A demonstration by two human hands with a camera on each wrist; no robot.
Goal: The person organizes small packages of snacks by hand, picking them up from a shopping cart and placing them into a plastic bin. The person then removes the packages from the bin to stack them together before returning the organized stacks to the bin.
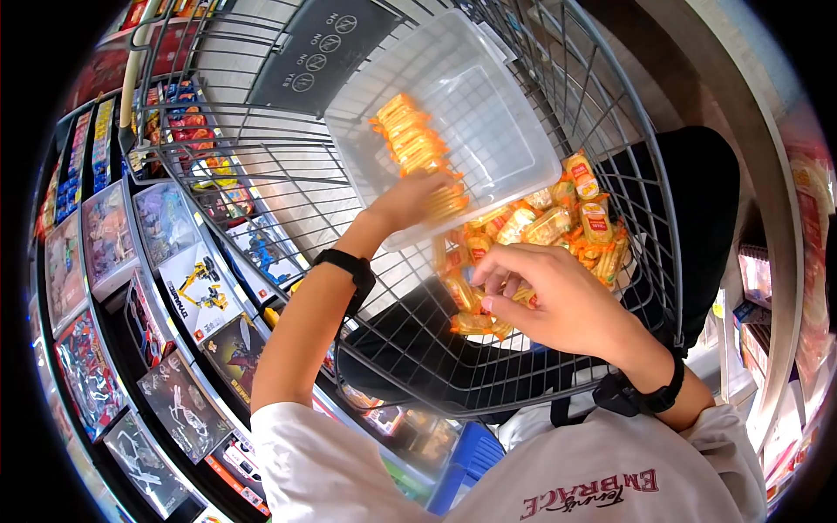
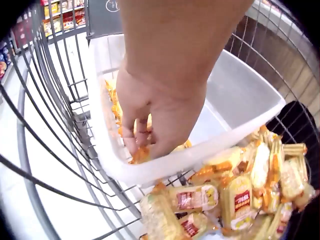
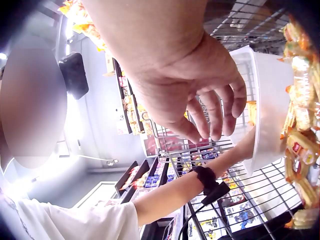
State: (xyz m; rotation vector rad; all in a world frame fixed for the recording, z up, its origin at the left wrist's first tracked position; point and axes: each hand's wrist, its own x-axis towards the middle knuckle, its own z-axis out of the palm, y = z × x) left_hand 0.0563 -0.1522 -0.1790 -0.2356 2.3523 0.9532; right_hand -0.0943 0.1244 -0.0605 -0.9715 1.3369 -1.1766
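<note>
A translucent plastic bin (image 1: 514,113) sits tilted in a wire shopping cart, with a row of orange-edged snack packets (image 1: 405,131) along its left side. My left hand (image 1: 414,202) reaches inside the bin; in the left wrist view its fingertips pinch a packet (image 2: 141,154) at the near end of the row. Loose packets (image 1: 549,227) lie heaped in the cart beside the bin. Over the near part of this heap hovers my right hand (image 1: 549,292), its fingers loosely bent, and the right wrist view shows nothing held in it (image 3: 200,95).
The cart's wire rim (image 1: 667,253) curves around the bin and heap. Shelves with boxed toys (image 1: 200,288) and snacks stand at the left. A dark panel (image 1: 323,52) is fixed at the cart's far end. A metal-edged shelf (image 1: 776,261) runs along the right.
</note>
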